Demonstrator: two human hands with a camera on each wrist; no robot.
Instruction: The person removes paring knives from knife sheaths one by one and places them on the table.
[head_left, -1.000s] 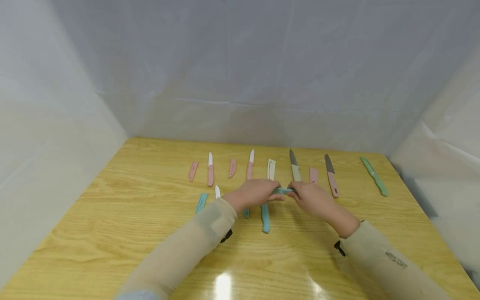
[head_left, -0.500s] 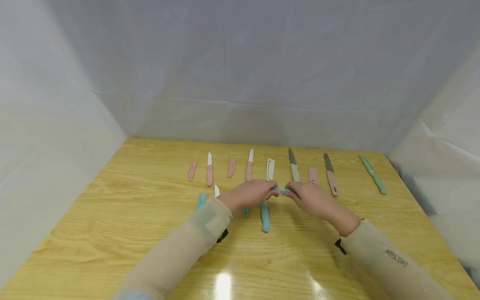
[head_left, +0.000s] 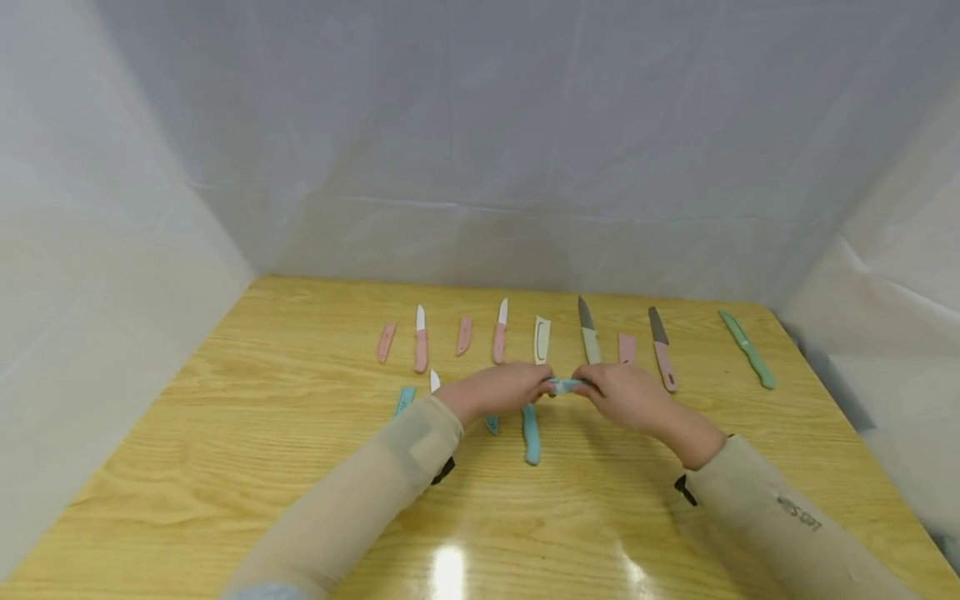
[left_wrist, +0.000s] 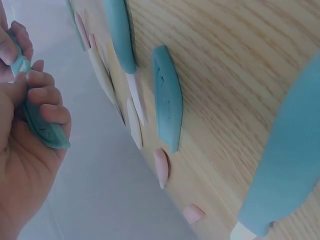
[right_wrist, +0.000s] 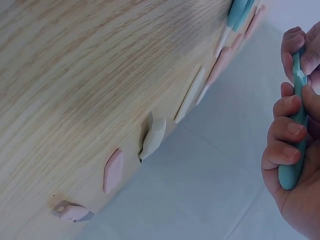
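Note:
Above the table, both hands hold a small teal knife and its sheath end to end. My left hand [head_left: 506,387] grips the teal sheath [left_wrist: 44,127], fingers curled around it in the left wrist view. My right hand [head_left: 626,398] wraps around the teal knife's handle [right_wrist: 291,175]. A short pale stretch of the knife shows between the hands; the rest of the blade is hidden. Below the hands lie another teal knife [head_left: 532,437] and a teal sheath [head_left: 492,425], both partly covered by the left hand. A white-bladed knife [head_left: 435,382] is mostly behind the left arm.
Along the wooden table's [head_left: 300,467] far side lie pink knives [head_left: 421,350], pink sheaths [head_left: 464,336], a cream sheath [head_left: 542,337], a cream-handled knife [head_left: 590,337], a dark-bladed pink knife [head_left: 663,362] and a green knife [head_left: 750,354]. Another teal sheath [head_left: 405,398] is at left. Pale sheeting [head_left: 480,167] surrounds the table.
The hands have drawn slightly closer together, and the teal piece between them has turned a little, showing a paler patch. The things on the table lie where they were.

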